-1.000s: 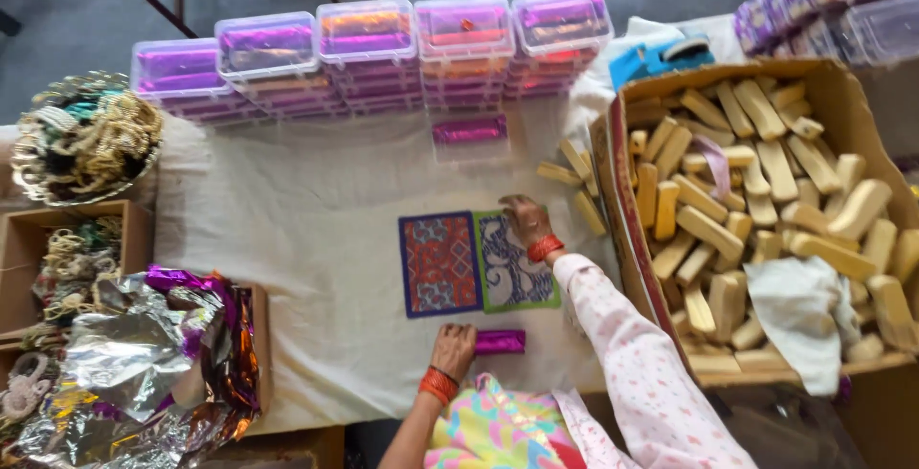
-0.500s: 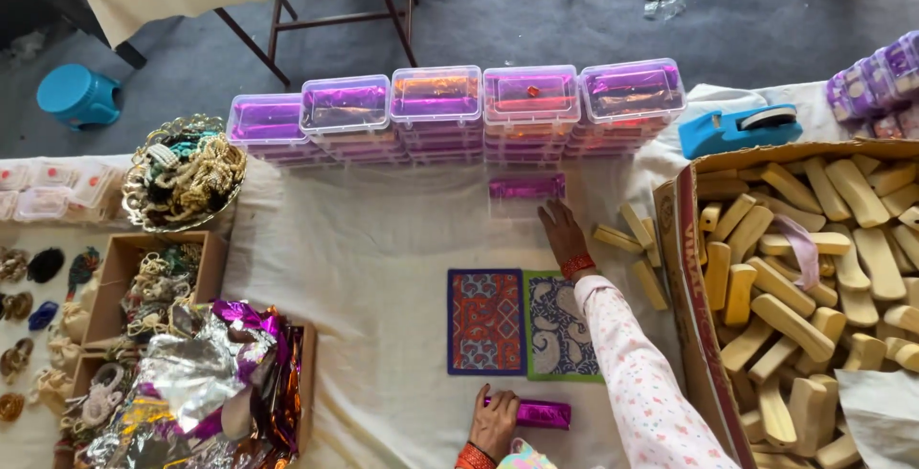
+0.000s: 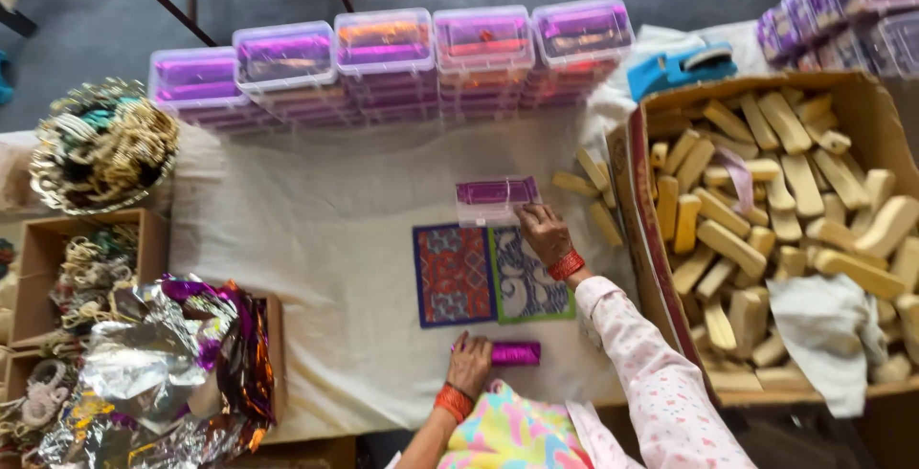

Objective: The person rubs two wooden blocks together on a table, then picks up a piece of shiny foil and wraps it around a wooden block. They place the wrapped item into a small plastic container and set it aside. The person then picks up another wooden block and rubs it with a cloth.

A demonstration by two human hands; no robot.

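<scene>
Right hand (image 3: 544, 232) fingers grip clear box (image 3: 496, 199), frame centre. Left hand (image 3: 470, 364) fingers touch magenta roll (image 3: 516, 353); grip unclear, arms cut off below.

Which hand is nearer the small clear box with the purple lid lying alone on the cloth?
Right. The right hand touches the box's near right corner; the left hand rests nearer the person, on a shiny magenta roll.
</scene>
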